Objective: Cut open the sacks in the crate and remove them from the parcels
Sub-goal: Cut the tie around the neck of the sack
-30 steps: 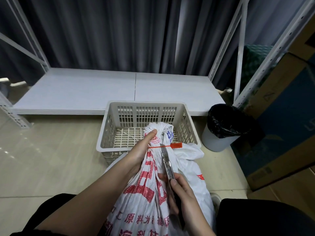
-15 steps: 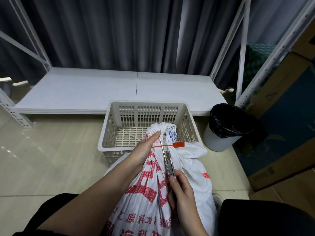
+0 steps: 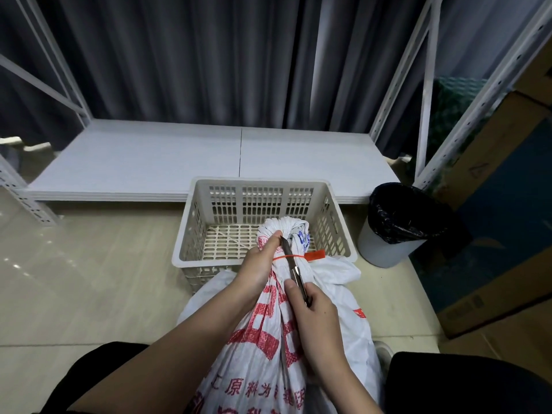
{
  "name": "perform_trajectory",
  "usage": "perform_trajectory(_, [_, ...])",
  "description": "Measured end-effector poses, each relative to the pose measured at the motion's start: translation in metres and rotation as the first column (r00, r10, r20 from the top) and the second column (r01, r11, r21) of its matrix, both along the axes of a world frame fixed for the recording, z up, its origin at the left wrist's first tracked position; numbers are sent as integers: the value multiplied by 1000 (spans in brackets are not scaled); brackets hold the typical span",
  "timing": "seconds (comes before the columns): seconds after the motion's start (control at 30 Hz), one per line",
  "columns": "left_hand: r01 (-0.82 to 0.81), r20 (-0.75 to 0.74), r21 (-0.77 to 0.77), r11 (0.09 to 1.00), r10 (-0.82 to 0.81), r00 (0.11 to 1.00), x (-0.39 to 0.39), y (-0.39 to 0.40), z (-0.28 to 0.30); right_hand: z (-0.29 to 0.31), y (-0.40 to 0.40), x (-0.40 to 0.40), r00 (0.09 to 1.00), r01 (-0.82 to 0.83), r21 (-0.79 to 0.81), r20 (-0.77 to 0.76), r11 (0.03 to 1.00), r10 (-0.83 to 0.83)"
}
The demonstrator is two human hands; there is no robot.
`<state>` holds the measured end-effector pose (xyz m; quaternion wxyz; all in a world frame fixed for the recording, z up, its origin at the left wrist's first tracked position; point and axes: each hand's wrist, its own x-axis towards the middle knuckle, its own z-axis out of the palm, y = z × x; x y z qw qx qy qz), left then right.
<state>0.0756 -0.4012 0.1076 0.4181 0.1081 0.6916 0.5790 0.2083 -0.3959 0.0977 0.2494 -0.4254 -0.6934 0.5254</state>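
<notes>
A white woven sack (image 3: 263,348) with red print stands between my knees, its gathered neck leaning over the front rim of the white plastic crate (image 3: 263,186). A red zip tie (image 3: 310,256) binds the neck. My left hand (image 3: 260,261) grips the neck just below the bunched top. My right hand (image 3: 310,315) holds a knife (image 3: 291,261) whose blade runs up along the neck and passes under the red tie, tip near my left thumb. A second white sack (image 3: 337,273) lies behind on the right.
A white bin with a black liner (image 3: 397,222) stands right of the crate. Behind the crate is a low white shelf board (image 3: 179,159) on a metal rack, with dark curtains. A large cardboard box (image 3: 493,204) leans at the right.
The knife has slid forward along the sack neck, its tip now past the red tie. My right hand moved up the sack with it. My left hand kept its grip.
</notes>
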Motion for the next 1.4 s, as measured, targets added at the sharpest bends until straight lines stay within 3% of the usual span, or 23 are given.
perform_trajectory(0.1, [11,14,-31,999,-10,1000,-2,1,-2,6,2,-4,998,-25,-54,-60,998,22])
perform_trajectory(0.2, [-7,6,-13,1000,7,1000,0,3,-1,2,1,-7,977,-111,-230,-204,967,63])
perform_trajectory(0.3, [-14,25,-8,1000,14,1000,0,3,1,0,-6,-8,961,-157,-307,-265,939,74])
perform_trajectory(0.8, [-57,15,-44,997,58,998,-3,9,-2,-3,-14,0,928,-208,-535,-372,819,-8])
perform_trajectory(1.0, [-50,-7,-87,995,49,999,-2,11,-4,-3,-18,-2,945,-138,-528,-323,838,-48])
perform_trajectory(1.13, [-88,23,-84,993,90,996,-2,13,-1,-6,-14,0,939,-176,-479,-343,860,1])
perform_trajectory(1.4, [-137,-54,-85,987,133,990,1,13,-2,-5,-3,-3,957,-158,-447,-290,880,25])
